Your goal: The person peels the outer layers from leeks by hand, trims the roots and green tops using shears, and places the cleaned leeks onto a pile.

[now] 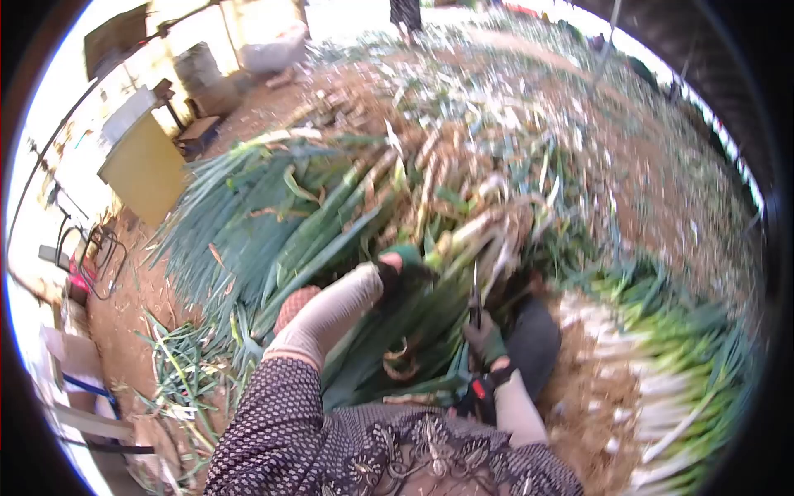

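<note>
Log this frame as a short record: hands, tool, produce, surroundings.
left hand: gloved, at the leek pile; grip unclear
right hand: gloved, closed around a knife
tool pose: blade pointing away from the wearer
other produce: leek row on the right, white ends inward
surroundings: yellow panel, far left

Your one wide head view looks down past your patterned top onto nearby leeks and forward across littered ground.

Leeks on brown dirt floor
</note>
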The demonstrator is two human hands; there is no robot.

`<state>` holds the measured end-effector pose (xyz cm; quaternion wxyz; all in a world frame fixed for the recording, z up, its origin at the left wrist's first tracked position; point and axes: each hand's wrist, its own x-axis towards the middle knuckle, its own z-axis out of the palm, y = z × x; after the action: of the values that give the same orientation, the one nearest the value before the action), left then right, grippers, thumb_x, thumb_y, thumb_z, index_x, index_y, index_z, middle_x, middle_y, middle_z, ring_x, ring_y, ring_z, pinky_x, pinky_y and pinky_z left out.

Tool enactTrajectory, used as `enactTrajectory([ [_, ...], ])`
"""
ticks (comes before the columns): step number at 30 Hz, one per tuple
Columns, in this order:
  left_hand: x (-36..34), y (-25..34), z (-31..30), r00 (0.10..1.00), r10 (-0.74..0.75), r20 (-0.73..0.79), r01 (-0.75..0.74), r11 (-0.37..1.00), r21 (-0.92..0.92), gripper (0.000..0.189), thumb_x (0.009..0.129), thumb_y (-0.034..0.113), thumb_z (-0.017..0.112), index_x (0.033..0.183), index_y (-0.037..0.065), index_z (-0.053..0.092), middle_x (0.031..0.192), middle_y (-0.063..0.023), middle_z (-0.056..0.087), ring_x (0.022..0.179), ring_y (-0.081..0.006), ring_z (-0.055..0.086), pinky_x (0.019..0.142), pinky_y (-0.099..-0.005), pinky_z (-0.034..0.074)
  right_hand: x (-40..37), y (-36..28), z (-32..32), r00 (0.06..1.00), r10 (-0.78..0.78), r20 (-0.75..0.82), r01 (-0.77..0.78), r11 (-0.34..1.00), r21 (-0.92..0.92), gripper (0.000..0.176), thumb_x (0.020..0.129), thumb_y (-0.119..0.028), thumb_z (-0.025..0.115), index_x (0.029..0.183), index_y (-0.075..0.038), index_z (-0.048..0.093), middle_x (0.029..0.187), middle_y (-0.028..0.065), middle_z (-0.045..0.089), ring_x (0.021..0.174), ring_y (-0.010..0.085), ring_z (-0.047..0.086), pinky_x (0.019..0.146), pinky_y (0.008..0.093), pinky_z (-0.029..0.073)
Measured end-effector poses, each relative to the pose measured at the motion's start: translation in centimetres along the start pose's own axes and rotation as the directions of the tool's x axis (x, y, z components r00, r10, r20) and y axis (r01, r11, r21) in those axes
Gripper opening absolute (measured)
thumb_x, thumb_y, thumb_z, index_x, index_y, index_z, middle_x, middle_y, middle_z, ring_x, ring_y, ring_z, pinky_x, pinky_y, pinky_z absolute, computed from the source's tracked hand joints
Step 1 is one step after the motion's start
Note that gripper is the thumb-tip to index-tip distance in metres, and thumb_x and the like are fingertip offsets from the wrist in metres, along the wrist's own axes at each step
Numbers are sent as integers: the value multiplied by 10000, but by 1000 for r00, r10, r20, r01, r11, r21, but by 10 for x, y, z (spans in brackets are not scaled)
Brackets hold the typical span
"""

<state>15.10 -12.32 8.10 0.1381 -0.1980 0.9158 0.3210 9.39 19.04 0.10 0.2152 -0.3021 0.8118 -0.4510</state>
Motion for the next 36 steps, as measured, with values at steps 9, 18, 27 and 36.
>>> enactTrajectory([
  [9, -5, 14, 15, 973, -208, 105, 228, 941, -251, 572, 714, 529, 775, 943, 5, 751, 857, -85, 702, 768, -165, 613, 735, -335, 482, -67, -68, -15, 986, -1, 168, -44, 964, 264, 471, 882, -229, 627, 1301, -50, 508, 750, -1, 495, 685, 81, 477, 609, 270, 434],
  [18, 2, 12, 26, 968, -137, 210, 197, 934, -299, 568, 744, 458, 761, 1057, -14, 705, 959, -92, 698, 843, -174, 615, 788, -332, 478, -37, -59, -26, 942, 234, 239, -303, 900, 312, 341, 908, -219, 623, 1170, -17, 537, 754, -21, 518, 663, 94, 498, 597, 270, 450],
  [27, 0, 55, 23, 970, -199, 143, 206, 978, -37, 586, 691, 424, 783, 1050, -33, 705, 914, -144, 709, 801, -231, 670, 743, -345, 512, -72, -92, -39, 972, 48, 231, -108, 961, 256, 439, 868, -258, 646, 1236, -40, 548, 777, 79, 561, 741, 152, 547, 691, 327, 468],
  [36, 9, 45, 37, 976, -131, 174, 175, 949, -264, 497, 697, 350, 803, 1023, -15, 718, 875, -102, 714, 743, -174, 661, 696, -331, 516, 38, -51, -33, 956, 219, 196, -264, 933, 243, 477, 845, -349, 641, 1064, 56, 516, 635, 151, 588, 546, 263, 626, 525, 410, 508],
])
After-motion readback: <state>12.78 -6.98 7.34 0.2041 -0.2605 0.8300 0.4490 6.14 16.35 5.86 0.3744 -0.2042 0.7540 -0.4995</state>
